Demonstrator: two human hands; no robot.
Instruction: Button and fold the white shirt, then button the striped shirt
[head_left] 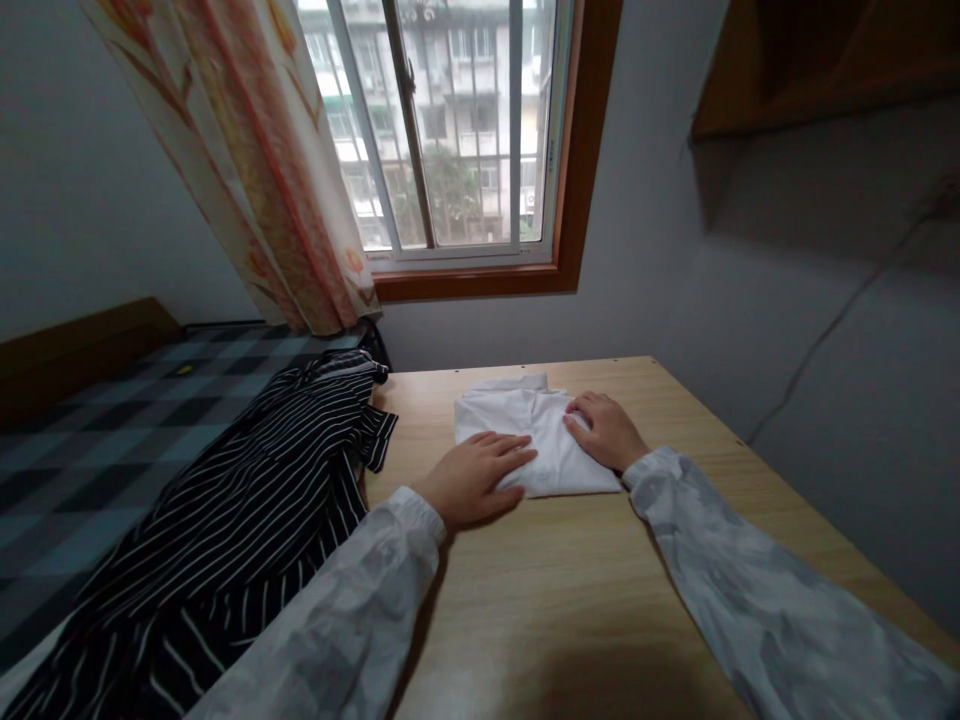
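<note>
A white garment (pixel 529 425), folded into a compact rectangle with what looks like a collar at its far edge, lies flat on the light wooden table (pixel 525 600). My left hand (pixel 476 478) rests on its near left part, fingers stretched out and thumb apart. On the garment's right side lies my right hand (pixel 602 430), its fingers spread over the cloth and slightly curved. Both palms face down, and neither hand grips the fabric. The undersides of the fingers are hidden.
Left of the table, a black garment with white stripes (pixel 255 480) spreads over a bed with a checked cover (pixel 97 450). A window (pixel 465 130) with a patterned curtain (pixel 262 160) is behind. A wooden shelf (pixel 817 70) and a hanging cable (pixel 832 315) are at the right wall.
</note>
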